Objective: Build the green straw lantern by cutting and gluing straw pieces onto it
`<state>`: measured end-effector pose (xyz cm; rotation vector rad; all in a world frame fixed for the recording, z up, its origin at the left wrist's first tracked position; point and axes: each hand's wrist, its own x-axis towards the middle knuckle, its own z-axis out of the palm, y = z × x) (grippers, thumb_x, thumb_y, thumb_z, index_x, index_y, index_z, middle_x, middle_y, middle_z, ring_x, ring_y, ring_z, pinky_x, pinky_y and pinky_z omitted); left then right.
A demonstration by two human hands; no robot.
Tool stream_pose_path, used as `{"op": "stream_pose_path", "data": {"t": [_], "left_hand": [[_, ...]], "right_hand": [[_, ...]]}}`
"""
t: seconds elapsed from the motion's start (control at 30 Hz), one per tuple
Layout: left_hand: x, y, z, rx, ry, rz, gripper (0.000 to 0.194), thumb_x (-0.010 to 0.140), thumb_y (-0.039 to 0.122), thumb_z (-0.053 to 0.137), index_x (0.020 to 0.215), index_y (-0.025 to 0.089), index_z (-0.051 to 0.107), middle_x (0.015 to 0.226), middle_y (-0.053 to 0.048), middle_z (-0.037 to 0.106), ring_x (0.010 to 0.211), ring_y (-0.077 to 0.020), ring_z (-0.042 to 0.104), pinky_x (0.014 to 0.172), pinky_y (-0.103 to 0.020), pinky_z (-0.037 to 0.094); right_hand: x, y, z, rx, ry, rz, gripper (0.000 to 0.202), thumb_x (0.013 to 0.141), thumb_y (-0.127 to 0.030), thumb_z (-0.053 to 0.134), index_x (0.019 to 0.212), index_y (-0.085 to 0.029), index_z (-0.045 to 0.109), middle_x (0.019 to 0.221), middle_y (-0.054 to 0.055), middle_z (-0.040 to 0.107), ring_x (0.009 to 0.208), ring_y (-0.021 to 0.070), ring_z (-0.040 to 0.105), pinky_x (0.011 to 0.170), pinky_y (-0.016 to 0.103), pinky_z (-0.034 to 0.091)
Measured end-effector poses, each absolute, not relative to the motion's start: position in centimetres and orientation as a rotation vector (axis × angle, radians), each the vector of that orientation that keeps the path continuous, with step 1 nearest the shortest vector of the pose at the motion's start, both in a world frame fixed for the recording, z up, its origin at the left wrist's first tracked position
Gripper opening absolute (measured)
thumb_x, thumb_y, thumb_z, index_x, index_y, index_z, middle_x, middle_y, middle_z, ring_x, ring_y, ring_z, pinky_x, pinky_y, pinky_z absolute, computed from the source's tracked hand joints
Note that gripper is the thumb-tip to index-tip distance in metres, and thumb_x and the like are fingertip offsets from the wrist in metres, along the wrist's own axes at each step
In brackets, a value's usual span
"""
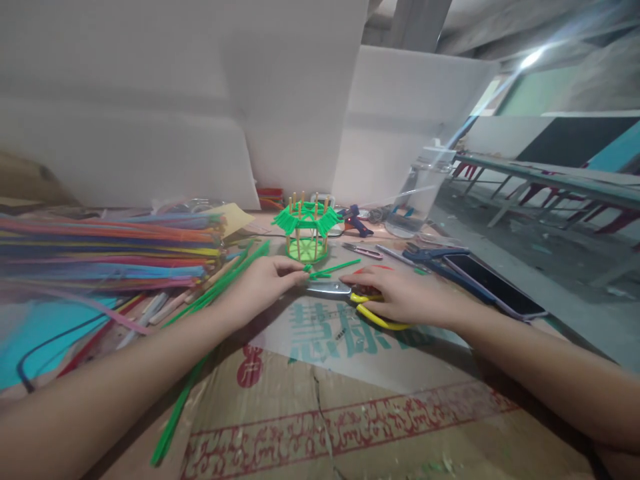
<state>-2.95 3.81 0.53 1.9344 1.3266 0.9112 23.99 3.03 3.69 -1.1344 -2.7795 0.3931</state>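
Between the thumb and fingers of my left hand is a short green pipe cleaner piece, with one strand pointing out to the right. My right hand is wrapped round the yellow handles of a pair of scissors, whose blades point left and reach my left fingertips. Just behind my hands stands a small green pavilion-like model with thin wooden posts, a spiky green roof and a round green base. Long green pipe cleaners run beside and under my left forearm.
Colourful pipe cleaner bundles lie at the left. Behind and right are a dark glue gun, a pink cutter, blue-handled pliers, a phone and a clear plastic container. White boards stand behind.
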Motion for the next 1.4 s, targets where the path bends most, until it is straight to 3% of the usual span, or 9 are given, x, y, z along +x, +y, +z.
{"op": "stream_pose_path", "data": {"t": [0.17,0.37,0.5,0.63,0.77,0.93,1.07,1.2,1.4], "left_hand": [[-2.8,4.4,-0.9,1.928,1.351,0.976,0.028,0.083,0.038,0.061,0.102,0.021,0.072,0.099,-0.003,0.076,0.089,-0.0222,0.068,0.079,-0.030,0.050],[-2.9,4.4,-0.8,2.078,1.396,0.972,0.032,0.090,0.042,0.048,0.085,0.018,0.068,0.085,-0.004,0.073,0.082,-0.0217,0.065,0.075,-0.030,0.048],[-2.8,4.3,-0.6,2.041,1.429,1.006,0.029,0.089,0.040,0.052,0.091,0.017,0.069,0.094,-0.006,0.074,0.088,-0.0229,0.066,0.079,-0.032,0.048],[-2.7,4.3,-0.7,1.958,1.404,1.028,0.026,0.086,0.037,0.058,0.099,0.017,0.068,0.102,-0.006,0.074,0.094,-0.0229,0.066,0.085,-0.032,0.048],[-2.7,4.3,-0.7,1.949,1.409,1.061,0.026,0.088,0.038,0.056,0.095,0.016,0.067,0.096,-0.005,0.073,0.088,-0.0209,0.065,0.080,-0.029,0.047],[-2.6,3.9,-0.5,1.984,1.380,1.106,0.028,0.090,0.041,0.054,0.089,0.016,0.068,0.090,-0.003,0.072,0.084,-0.0197,0.064,0.077,-0.027,0.047],[-2.1,3.2,0.0,1.952,1.367,1.096,0.028,0.089,0.041,0.055,0.087,0.018,0.071,0.087,-0.002,0.074,0.081,-0.0195,0.064,0.075,-0.027,0.047],[-1.6,2.4,0.1,2.000,1.318,0.987,0.028,0.089,0.041,0.056,0.082,0.020,0.072,0.083,-0.001,0.075,0.080,-0.0194,0.065,0.073,-0.026,0.047],[-1.3,2.2,-0.4,2.247,1.217,0.908,0.025,0.091,0.038,0.056,0.084,0.023,0.074,0.085,-0.002,0.076,0.082,-0.0196,0.066,0.077,-0.029,0.046]], "right_hand": [[23.8,2.5,3.9,-1.155,-2.838,0.371,0.049,0.093,-0.027,0.055,0.142,-0.029,0.052,0.120,0.010,0.062,0.103,0.0226,0.059,0.090,0.036,0.046],[24.1,3.2,4.3,-1.120,-2.791,0.402,0.033,0.096,-0.040,0.053,0.120,-0.022,0.068,0.109,0.009,0.068,0.095,0.0223,0.062,0.084,0.035,0.047],[23.7,4.8,3.1,-1.118,-2.597,0.193,0.026,0.096,-0.029,0.051,0.102,-0.018,0.073,0.098,0.009,0.073,0.089,0.0219,0.064,0.079,0.034,0.047],[22.2,6.7,2.4,-1.128,-2.647,-0.106,0.027,0.091,-0.017,0.052,0.106,-0.018,0.073,0.098,0.011,0.074,0.091,0.0247,0.065,0.078,0.034,0.045],[20.6,7.5,2.8,-1.228,-2.711,-0.102,0.032,0.088,-0.021,0.056,0.117,-0.025,0.070,0.092,0.007,0.075,0.079,0.0211,0.065,0.067,0.029,0.038],[20.2,7.2,2.6,-1.319,-2.743,-0.192,0.024,0.092,-0.021,0.049,0.090,-0.022,0.073,0.078,0.005,0.072,0.070,0.0182,0.061,0.059,0.028,0.028],[21.2,5.7,2.4,-1.208,-2.727,-0.537,0.018,0.091,-0.017,0.049,0.091,-0.017,0.067,0.073,0.008,0.068,0.067,0.0191,0.058,0.058,0.031,0.023],[21.9,3.8,2.9,-0.952,-2.735,-0.751,0.017,0.092,-0.012,0.047,0.092,-0.015,0.064,0.076,0.009,0.067,0.070,0.0209,0.056,0.063,0.033,0.028],[21.7,3.2,3.6,-0.803,-2.667,-0.805,0.028,0.096,-0.012,0.039,0.101,-0.012,0.066,0.084,0.013,0.069,0.075,0.0236,0.056,0.067,0.035,0.034]]}}
